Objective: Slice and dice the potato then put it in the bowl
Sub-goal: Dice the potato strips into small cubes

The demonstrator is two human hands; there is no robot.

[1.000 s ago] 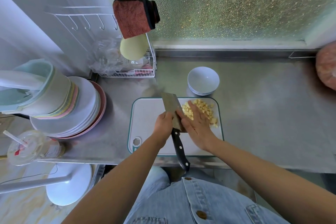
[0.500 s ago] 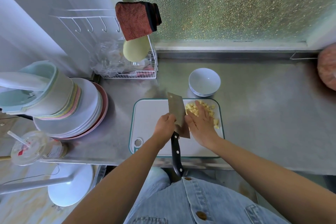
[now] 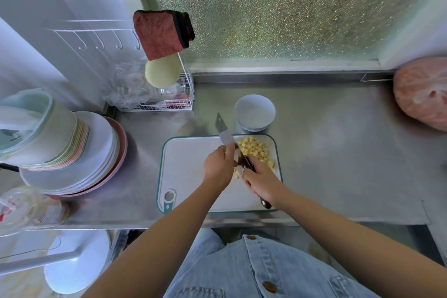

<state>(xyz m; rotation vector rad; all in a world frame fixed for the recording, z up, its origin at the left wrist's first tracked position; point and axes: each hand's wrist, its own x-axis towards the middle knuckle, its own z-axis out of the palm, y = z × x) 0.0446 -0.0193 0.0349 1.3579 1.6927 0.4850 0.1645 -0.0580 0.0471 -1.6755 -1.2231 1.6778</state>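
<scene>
Diced yellow potato lies heaped at the far right of the white cutting board, with a few bits between my hands. My right hand grips the black handle of the cleaver, whose blade points up and left off the board's far edge. At the base of the blade, my left hand pinches it with curled fingers. The white bowl stands just beyond the board, with nothing visible in it.
A stack of plates and tubs fills the counter's left end, with a plastic cup in front. A wire rack stands at the back left, a pink bag at the far right. Bare steel counter lies right of the board.
My right hand left the flat of the blade and took the handle. The cleaver swung so its tip points up-left. My left hand moved up onto the blade.
</scene>
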